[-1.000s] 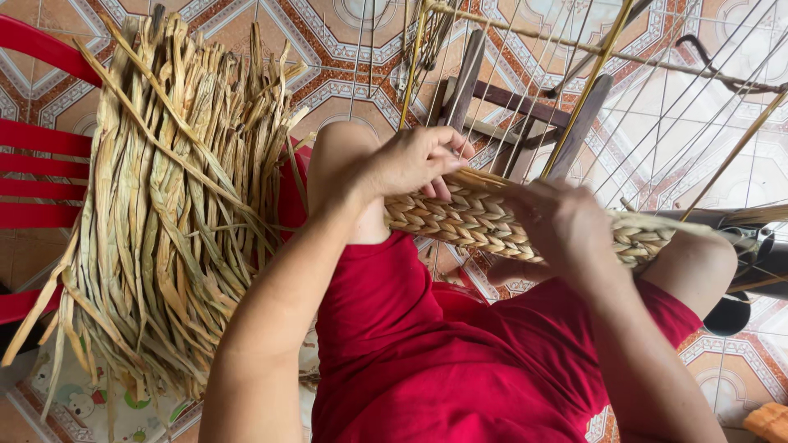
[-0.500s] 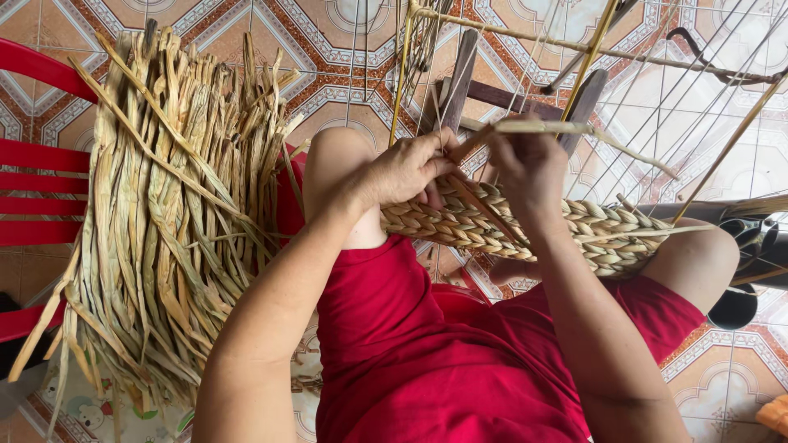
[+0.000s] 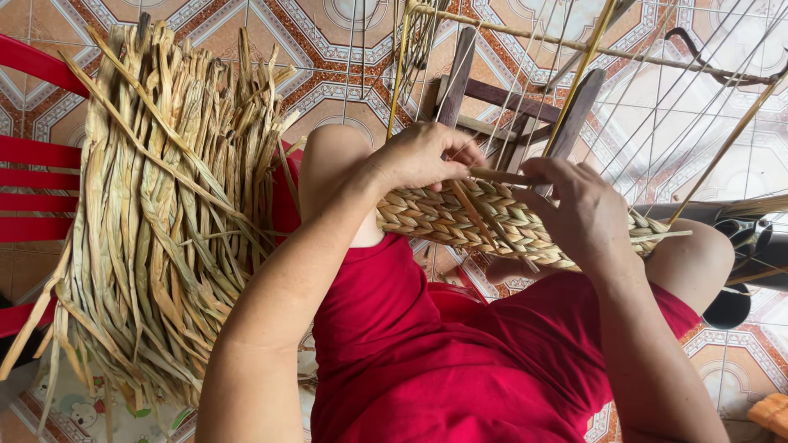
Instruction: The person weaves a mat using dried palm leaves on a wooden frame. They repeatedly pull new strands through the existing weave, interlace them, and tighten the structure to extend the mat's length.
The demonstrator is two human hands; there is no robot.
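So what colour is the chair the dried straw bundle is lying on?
Red: the slatted chair under the pale straw bundle, seen in the head view.

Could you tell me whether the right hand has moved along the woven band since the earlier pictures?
Yes. The right hand rose off the woven band toward the wooden frame half a second ago, and has now come back down onto it.

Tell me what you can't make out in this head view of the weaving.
- Left hand fingertips: curled under, hidden against the woven band.
- Right hand covers the band's middle; the weave beneath is hidden.
- Dried leaf bundle: lower ends cut off by the bottom edge.
- Wire frame: its top is cut off by the upper edge.
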